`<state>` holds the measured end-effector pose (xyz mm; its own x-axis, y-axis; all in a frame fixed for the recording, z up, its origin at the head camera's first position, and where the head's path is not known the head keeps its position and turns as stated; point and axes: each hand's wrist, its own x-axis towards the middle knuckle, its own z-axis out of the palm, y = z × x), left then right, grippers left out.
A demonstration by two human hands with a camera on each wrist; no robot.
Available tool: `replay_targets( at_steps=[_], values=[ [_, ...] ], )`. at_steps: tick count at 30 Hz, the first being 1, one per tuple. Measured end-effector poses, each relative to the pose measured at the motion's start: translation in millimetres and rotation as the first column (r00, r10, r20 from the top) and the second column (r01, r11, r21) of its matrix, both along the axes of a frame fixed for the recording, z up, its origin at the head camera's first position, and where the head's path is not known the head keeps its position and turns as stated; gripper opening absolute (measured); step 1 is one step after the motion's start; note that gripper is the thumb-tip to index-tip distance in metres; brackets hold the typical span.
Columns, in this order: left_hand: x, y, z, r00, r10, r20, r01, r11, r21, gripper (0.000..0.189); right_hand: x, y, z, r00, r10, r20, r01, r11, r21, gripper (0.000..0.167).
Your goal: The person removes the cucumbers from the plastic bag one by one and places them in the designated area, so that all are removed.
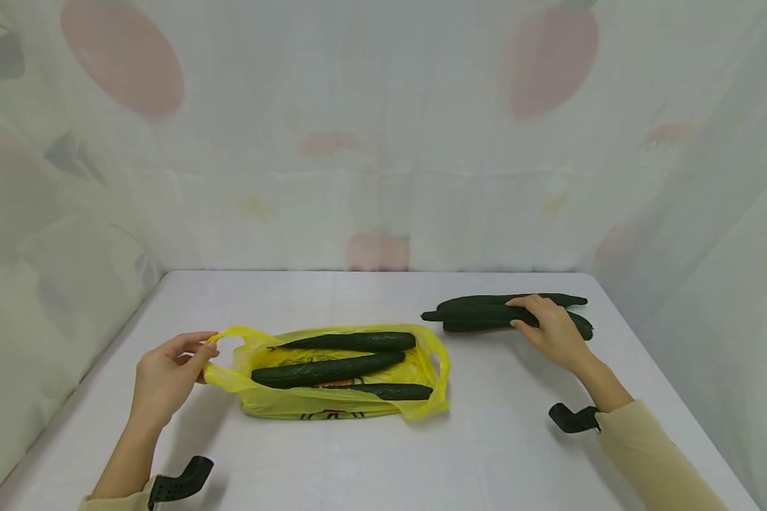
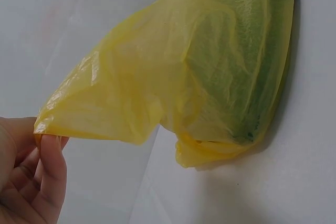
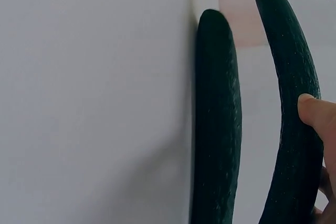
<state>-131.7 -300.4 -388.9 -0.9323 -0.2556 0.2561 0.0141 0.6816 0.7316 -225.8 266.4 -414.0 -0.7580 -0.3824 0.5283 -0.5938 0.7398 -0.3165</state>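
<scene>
My left hand (image 1: pixel 169 372) pinches one handle of a yellow plastic bag (image 1: pixel 262 406) and draws it out to the left. Three dark green cucumbers lie in the bag's open mouth: a back cucumber (image 1: pixel 358 342), a middle cucumber (image 1: pixel 329 370) and a front cucumber (image 1: pixel 393 391) partly covered by the bag. At the right, my right hand (image 1: pixel 555 333) grips a cucumber (image 3: pixel 289 61), thumb on its near side and fingers over the far side. Another cucumber (image 3: pixel 215 119) lies beside it on the table, and one more cucumber (image 1: pixel 550 299) shows behind.
The white table (image 1: pixel 358 468) reaches back to a pale curtain (image 1: pixel 383 206) with faded fruit prints, which also hangs along both sides. Black wrist mounts, a left mount (image 1: pixel 182 481) and a right mount (image 1: pixel 574 419), stick out inward from the sleeves.
</scene>
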Motion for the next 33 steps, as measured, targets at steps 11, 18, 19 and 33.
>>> replay_targets(
  at_steps=[11,18,19,33],
  values=[
    [-0.8,0.2,0.1,1.0,0.008,0.006,-0.008,1.0,0.0,0.024,5.5,22,-14.2,1.0,-0.003,0.005,0.002,0.998,0.063,0.036],
    [-0.4,-0.6,0.3,1.0,0.006,0.009,-0.006,1.0,0.009,0.025,7.7,34,-22.3,0.998,-0.015,0.068,0.01,0.998,0.066,0.036],
    [-0.4,-0.7,0.3,1.0,0.005,0.009,-0.005,1.0,0.009,0.025,7.5,36,-23.3,0.997,-0.016,0.075,0.011,0.998,0.065,0.036],
    [-0.8,1.2,1.7,1.0,0.002,0.005,-0.002,1.0,-0.005,0.025,-2.4,49,-35.3,0.999,0.03,0.021,-0.032,0.995,0.094,0.037]
  ],
)
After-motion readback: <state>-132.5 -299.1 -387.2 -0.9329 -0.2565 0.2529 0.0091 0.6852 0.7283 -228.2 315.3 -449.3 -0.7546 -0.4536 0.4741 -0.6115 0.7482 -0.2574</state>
